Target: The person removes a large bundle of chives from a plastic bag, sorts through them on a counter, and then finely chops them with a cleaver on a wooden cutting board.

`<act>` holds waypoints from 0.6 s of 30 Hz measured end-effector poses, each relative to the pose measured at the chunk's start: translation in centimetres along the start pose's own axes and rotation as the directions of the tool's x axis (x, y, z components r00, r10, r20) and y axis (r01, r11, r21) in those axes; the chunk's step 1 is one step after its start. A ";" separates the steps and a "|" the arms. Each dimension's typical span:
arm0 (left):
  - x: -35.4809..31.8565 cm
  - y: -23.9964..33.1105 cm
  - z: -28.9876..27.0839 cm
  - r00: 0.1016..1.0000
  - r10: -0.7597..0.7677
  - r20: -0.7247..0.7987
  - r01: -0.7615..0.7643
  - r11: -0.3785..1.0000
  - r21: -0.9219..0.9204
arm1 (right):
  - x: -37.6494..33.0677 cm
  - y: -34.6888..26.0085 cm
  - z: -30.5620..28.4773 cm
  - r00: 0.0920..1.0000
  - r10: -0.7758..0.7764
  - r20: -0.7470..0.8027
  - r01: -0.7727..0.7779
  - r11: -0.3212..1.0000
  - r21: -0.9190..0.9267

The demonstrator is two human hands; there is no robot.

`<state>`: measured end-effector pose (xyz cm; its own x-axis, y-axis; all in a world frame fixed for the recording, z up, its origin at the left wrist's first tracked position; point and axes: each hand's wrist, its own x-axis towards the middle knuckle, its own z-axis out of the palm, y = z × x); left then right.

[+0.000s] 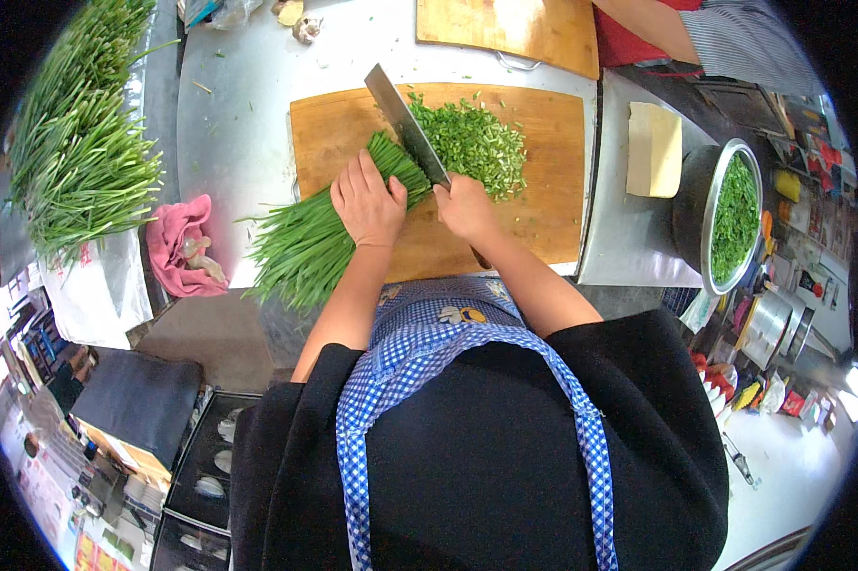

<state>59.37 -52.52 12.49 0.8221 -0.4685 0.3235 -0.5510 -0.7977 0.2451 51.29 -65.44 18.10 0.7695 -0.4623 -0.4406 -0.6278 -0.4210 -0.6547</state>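
Observation:
A wooden cutting board (548, 214) lies on the metal counter before me. My left hand (370, 202) presses down over a thick bundle of garlic chives (301, 249), fingers lying across it near the cut end. The bundle's loose ends hang over the board's left and near edge. In my right hand (465, 206) is the handle of a cleaver (402, 119), mostly hidden by the fingers. Its blade slants up to the left, right against the cut end of the bundle. Chopped chives (477, 143) are piled on the board to the right of the blade.
More uncut chives (91, 186) are heaped at the far left, above a pink cloth (174, 243). A second board (477, 24) lies at the back, near another person's striped sleeve (748, 43). At right are a pale yellow slab (653, 150) and a metal pot of chopped greens (735, 219).

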 end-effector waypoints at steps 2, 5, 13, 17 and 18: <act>-0.1 0.1 0.1 0.999 -0.022 0.026 0.021 1.000 0.022 | -0.7 0.6 -0.9 1.000 0.006 0.017 -0.008 0.992 0.123; -0.3 -0.2 -0.2 0.999 -0.024 0.023 0.023 0.999 0.033 | -5.5 -0.7 -3.6 1.000 0.026 -0.003 -0.026 0.999 -0.048; -0.2 0.1 -0.4 0.999 -0.009 0.036 0.009 1.000 0.010 | -2.9 0.5 -0.8 0.974 0.162 0.159 -0.137 0.978 -0.156; 0.2 0.0 -0.4 0.999 -0.002 0.053 0.003 1.000 -0.004 | 1.8 -0.8 0.5 0.995 0.051 0.089 -0.056 0.997 0.051; 0.2 0.0 -0.5 0.998 -0.005 0.063 0.006 1.000 -0.014 | 1.9 -0.9 0.5 0.997 0.034 0.070 -0.041 0.994 0.099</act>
<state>59.46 -52.38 12.99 0.8322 -0.4877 0.2637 -0.5482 -0.7949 0.2600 53.39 -65.56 17.55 0.7540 -0.4209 -0.5043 -0.6440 -0.3228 -0.6935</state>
